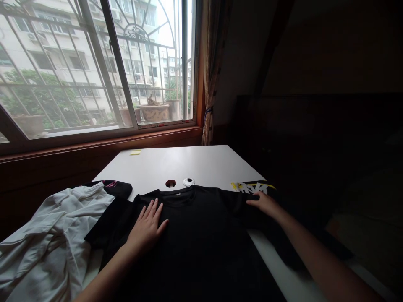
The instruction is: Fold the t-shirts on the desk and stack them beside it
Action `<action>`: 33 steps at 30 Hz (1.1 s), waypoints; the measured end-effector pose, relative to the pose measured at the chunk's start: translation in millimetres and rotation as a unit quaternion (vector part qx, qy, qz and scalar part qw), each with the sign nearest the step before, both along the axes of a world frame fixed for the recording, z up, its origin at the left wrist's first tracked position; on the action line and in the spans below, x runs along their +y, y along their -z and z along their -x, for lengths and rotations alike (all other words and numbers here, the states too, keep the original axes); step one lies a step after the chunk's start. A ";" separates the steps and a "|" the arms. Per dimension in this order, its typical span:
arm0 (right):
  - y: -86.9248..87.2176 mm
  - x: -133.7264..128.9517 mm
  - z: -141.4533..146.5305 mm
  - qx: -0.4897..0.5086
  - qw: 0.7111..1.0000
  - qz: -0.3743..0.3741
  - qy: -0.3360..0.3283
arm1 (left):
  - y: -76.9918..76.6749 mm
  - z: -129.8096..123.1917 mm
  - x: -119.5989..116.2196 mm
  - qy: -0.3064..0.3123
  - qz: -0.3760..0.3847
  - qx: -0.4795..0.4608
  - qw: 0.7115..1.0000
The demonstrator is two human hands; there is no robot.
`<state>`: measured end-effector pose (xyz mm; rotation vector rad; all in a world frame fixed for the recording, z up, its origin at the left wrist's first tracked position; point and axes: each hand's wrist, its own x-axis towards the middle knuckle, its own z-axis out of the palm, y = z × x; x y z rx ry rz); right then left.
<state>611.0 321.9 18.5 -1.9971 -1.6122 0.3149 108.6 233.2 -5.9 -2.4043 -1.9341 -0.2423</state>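
A black T-shirt lies spread over the white table, its round neckline facing the far side. My left hand rests flat on the shirt just below the collar, fingers stretched out. At the shirt's sleeve on the right, my right hand has its fingers closed on the black fabric; part of the grip is hidden. Beside the shirt on the left lies a crumpled white garment. A dark cloth with a pink mark shows behind that garment.
The white table has a round hole and a white ring-shaped cover. Yellow tape sits near its far left corner. Dark fabric with white and yellow print lies by the right edge. A barred window stands behind.
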 end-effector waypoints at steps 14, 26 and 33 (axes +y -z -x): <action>-5.6 -22.3 20.9 0.070 0.993 -0.093 0.024 | -5.9 -2.5 -0.5 -0.007 0.016 0.004 1.000; -76.7 -56.6 95.5 -0.027 0.973 -0.191 -0.126 | -3.9 -1.1 -0.4 -0.002 0.014 0.007 1.000; -91.3 -84.3 157.9 -0.008 0.948 -0.059 -0.312 | 0.6 1.8 0.2 0.005 0.002 -0.004 1.000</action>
